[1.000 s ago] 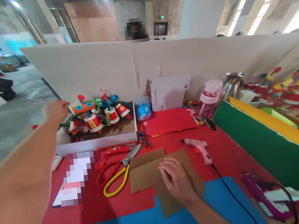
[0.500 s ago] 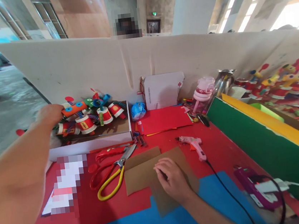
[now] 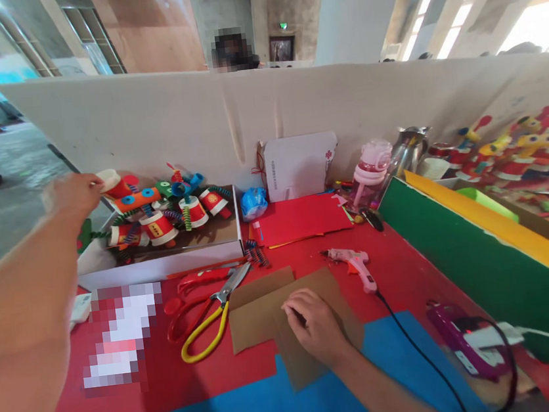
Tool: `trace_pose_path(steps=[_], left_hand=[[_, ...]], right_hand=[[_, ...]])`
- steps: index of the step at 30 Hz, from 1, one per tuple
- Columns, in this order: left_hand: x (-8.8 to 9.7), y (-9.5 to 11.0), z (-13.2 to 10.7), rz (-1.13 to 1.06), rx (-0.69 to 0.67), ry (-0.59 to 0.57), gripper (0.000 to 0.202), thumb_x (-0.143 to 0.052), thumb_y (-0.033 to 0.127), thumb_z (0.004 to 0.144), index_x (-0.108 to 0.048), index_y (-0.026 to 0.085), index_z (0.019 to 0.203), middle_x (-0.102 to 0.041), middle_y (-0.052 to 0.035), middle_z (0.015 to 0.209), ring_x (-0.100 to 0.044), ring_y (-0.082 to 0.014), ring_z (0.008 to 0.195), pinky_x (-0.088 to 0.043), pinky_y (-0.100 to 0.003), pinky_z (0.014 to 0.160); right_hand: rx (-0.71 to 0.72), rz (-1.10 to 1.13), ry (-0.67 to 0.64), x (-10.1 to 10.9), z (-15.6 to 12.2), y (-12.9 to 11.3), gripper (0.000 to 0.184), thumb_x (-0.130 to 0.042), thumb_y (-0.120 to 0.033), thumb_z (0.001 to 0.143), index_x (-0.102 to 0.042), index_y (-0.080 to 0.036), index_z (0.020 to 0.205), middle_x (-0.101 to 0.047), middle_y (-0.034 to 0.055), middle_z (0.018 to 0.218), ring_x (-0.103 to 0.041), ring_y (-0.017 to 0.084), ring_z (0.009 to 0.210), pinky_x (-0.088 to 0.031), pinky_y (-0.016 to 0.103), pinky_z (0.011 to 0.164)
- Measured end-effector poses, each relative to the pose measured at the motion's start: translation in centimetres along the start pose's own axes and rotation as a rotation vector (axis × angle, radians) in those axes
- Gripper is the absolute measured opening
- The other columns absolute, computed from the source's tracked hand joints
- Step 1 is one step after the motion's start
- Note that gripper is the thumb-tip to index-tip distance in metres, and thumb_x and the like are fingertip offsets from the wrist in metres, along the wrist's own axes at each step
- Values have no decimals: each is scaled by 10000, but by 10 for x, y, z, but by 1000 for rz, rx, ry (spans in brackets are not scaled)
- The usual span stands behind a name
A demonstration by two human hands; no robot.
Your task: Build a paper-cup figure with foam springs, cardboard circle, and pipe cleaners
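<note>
Cup (image 3: 112, 184) of red with a pale rim sits pinched in the fingertips of my left hand (image 3: 73, 194), above the left end of a white-walled box (image 3: 163, 269). Below it lie a smooth orange tube (image 3: 141, 198) with blue ringed eyes, tapered red cups (image 3: 159, 230) and tightly coiled paper springs (image 3: 187, 214). My right hand (image 3: 314, 326) rests on flat, matte brown cardboard (image 3: 251, 327), its fingers loosely curled; I cannot tell whether anything is under them. Nearby are steel-bladed scissors (image 3: 234, 284) and a pink plastic glue gun (image 3: 359, 268). A pale card panel (image 3: 297, 167) carries a red knot-shaped logo and a column of small characters, too small for me to read. Half a second ago my left hand was at the orange tube's end with the cup out of sight; now the cup shows, raised. My right hand has stayed on the cardboard.
</note>
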State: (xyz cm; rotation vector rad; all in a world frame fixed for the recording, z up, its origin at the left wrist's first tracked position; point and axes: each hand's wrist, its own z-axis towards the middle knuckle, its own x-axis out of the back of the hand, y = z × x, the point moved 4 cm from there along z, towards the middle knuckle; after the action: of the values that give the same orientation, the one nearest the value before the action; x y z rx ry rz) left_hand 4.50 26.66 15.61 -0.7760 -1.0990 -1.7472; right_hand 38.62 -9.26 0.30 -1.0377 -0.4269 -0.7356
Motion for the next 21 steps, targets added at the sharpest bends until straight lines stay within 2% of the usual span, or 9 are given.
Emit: trace_pose_path(steps=[2,5,9,11,13,14,16,19,21], left_hand=[[12,4,1,164,69,10,124,-567,225,770,-601,141,686,-523,28,577,-526,-189,878,-392,-459,978],[40,15,-4,290,100,72,178,-545,213,817,-649,88,889,-673,-30,866,-547,-197,1023,-404,-482,988],[89,36,-34,359,105,227,317,-463,133,844,-626,-12,1075,-631,-157,1193,-507,-287,1193,-396,-550,988],[111,50,-65,266,84,371,361,-452,125,821,-633,-4,1106,-649,-145,1169,-549,-278,1148,-391,-539,1002],[121,65,-106,52,83,475,389,-479,180,799,-656,38,1115,-700,-90,999,-621,-213,961,-464,-439,942],[121,70,-129,-93,130,503,379,-501,206,777,-677,60,1079,-699,-60,885,-626,-176,820,-508,-376,847],[108,82,-173,-356,168,463,300,-557,265,731,-704,122,950,-641,4,698,-564,-127,631,-508,-279,678],[68,100,-230,-625,119,155,170,-595,344,707,-650,184,697,-587,23,586,-529,-125,581,-457,-236,588],[41,107,-263,-723,146,-29,178,-621,392,699,-648,216,697,-619,8,615,-549,-157,595,-448,-257,543]], right_hand=[[8,3,0,-1,0,0,186,-463,-128,880,-614,-206,805,-667,50,793,-593,194,816,-505,330,761],[13,4,-3,0,0,0,188,-464,-130,883,-613,-209,803,-667,50,795,-591,195,818,-504,325,757],[17,-22,-21,0,1,0,196,-462,-136,886,-613,-210,785,-671,53,792,-596,198,809,-504,321,741],[40,-39,-18,-1,1,0,202,-461,-140,884,-613,-210,772,-670,54,777,-599,202,795,-503,325,731],[56,-35,1,0,1,0,205,-460,-141,881,-617,-214,770,-674,54,770,-607,204,787,-503,328,724],[55,-23,18,1,2,0,207,-460,-144,882,-622,-217,776,-678,53,770,-612,204,785,-505,329,723],[27,23,59,6,3,-1,204,-459,-167,892,-637,-223,811,-694,56,794,-630,205,802,-513,330,733],[-82,146,104,16,7,-2,195,-466,-254,916,-659,-226,904,-716,72,889,-660,211,866,-533,318,716],[-188,283,109,23,10,-3,218,-472,-329,921,-659,-221,953,-720,82,952,-677,210,882,-546,298,675]])
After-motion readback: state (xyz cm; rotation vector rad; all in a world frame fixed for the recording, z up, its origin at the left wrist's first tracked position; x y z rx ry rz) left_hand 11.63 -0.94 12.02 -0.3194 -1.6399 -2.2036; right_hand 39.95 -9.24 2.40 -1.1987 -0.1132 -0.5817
